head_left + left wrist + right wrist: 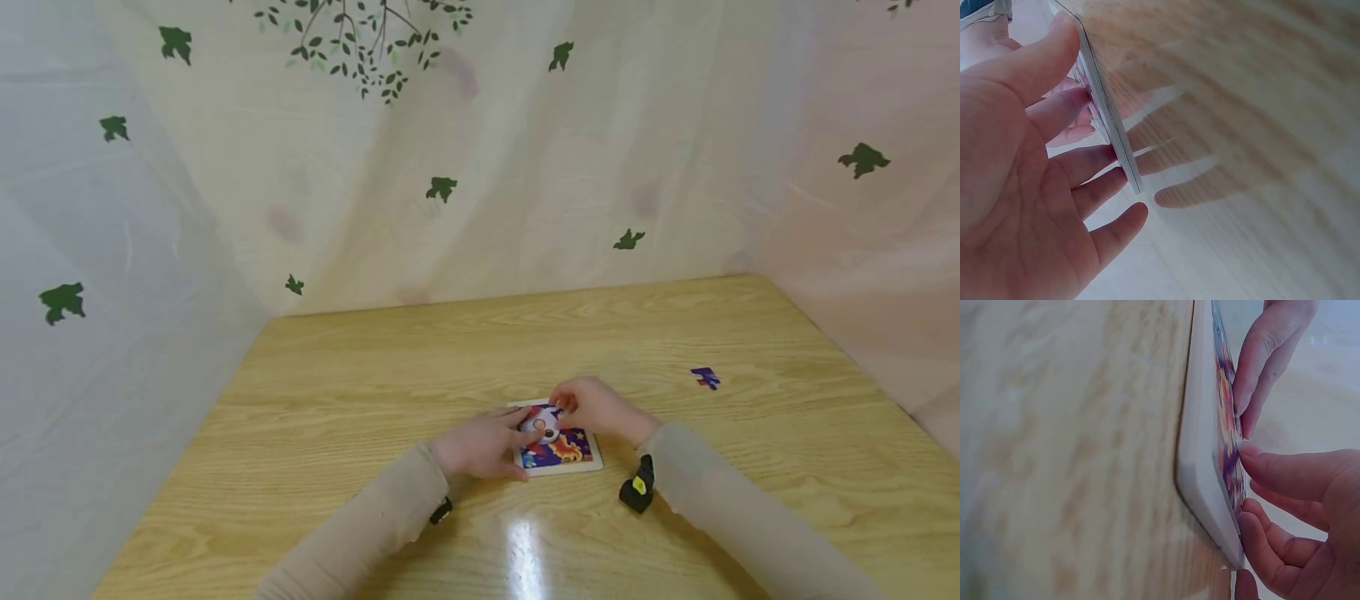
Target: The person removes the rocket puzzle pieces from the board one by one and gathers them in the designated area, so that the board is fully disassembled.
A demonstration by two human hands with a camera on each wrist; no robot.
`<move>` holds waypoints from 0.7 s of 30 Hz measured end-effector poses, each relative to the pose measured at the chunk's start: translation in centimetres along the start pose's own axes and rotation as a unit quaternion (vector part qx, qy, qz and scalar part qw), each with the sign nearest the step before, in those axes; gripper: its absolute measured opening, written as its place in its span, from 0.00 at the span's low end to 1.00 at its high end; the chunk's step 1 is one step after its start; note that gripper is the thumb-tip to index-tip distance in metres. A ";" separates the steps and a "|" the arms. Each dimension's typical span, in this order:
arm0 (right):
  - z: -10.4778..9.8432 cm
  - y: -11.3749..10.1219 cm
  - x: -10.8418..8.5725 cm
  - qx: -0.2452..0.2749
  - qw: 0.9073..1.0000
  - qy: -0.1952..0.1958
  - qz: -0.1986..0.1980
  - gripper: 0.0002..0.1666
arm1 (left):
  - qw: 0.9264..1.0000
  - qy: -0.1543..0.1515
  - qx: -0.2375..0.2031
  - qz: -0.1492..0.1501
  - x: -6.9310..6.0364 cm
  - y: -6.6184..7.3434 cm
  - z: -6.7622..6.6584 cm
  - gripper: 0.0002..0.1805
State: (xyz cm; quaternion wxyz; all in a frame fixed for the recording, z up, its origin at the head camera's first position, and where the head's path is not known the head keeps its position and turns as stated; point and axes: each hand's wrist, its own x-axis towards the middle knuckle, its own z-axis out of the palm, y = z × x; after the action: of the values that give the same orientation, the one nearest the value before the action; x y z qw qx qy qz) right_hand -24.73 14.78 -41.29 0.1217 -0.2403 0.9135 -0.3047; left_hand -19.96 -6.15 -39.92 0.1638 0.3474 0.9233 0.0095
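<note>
A: Where's the white-bordered, purple-and-orange rectangular jigsaw (564, 452)?
B: On the tan wood-grain table (337, 400), before a cream leaf-printed sheet (525, 167); left hand (480, 446) spread over it; right hand (600, 411) bent, touching it, can't tell if pinching; yellow label (639, 485) unreadable

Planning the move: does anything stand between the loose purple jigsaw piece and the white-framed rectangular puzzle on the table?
Yes, the right hand: in the head view it lies across the straight line from the purple jigsaw piece to the white-framed puzzle. Otherwise, only wood-grain tabletop shows between them.
</note>
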 end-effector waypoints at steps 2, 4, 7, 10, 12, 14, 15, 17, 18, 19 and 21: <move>0.0 0.0 0.1 0.002 1.000 0.002 0.004 0.13 | 1.000 -0.001 0.002 0.003 0.0 0.0 0.0 0.36; 0.0 0.0 0.2 0.004 1.000 0.003 0.009 0.13 | 1.000 -0.001 0.007 0.008 0.1 -0.1 0.0 0.36; 0.0 0.0 0.3 0.005 1.000 0.004 0.015 0.13 | 1.000 -0.001 0.015 0.015 0.2 -0.1 -0.1 0.36; 0.1 0.0 0.4 0.005 1.000 0.003 0.019 0.13 | 1.000 -0.003 0.017 0.016 0.2 -0.1 -0.1 0.36; 0.1 -0.1 0.4 0.005 1.000 0.003 0.021 0.14 | 1.000 -0.005 0.016 0.014 0.2 -0.1 -0.1 0.36; 0.2 -0.1 0.4 0.006 1.000 0.003 0.023 0.14 | 1.000 -0.006 0.014 0.013 0.1 0.0 -0.1 0.36; 0.2 -0.1 0.4 0.005 1.000 0.002 0.024 0.15 | 1.000 -0.006 0.013 0.012 0.1 0.0 -0.2 0.36; 0.2 -0.1 0.4 0.004 1.000 0.001 0.026 0.15 | 1.000 -0.006 0.011 0.010 0.0 0.1 -0.2 0.36; 0.3 -0.1 0.4 0.005 1.000 0.000 0.027 0.15 | 1.000 -0.007 0.010 0.010 0.0 0.1 -0.2 0.36; 0.3 -0.1 0.4 0.005 1.000 0.000 0.027 0.15 | 1.000 -0.006 0.010 0.010 0.0 0.1 -0.2 0.36; 0.3 -0.2 0.4 0.004 1.000 -0.002 0.027 0.15 | 1.000 -0.006 0.012 0.011 0.0 0.1 -0.2 0.36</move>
State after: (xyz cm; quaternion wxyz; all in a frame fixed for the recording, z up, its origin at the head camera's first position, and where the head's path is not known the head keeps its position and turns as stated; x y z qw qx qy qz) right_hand -24.91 14.29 -41.47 0.1329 -0.2158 0.9181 -0.3047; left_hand -19.95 -6.07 -39.75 0.1650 0.3593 0.9185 -0.0019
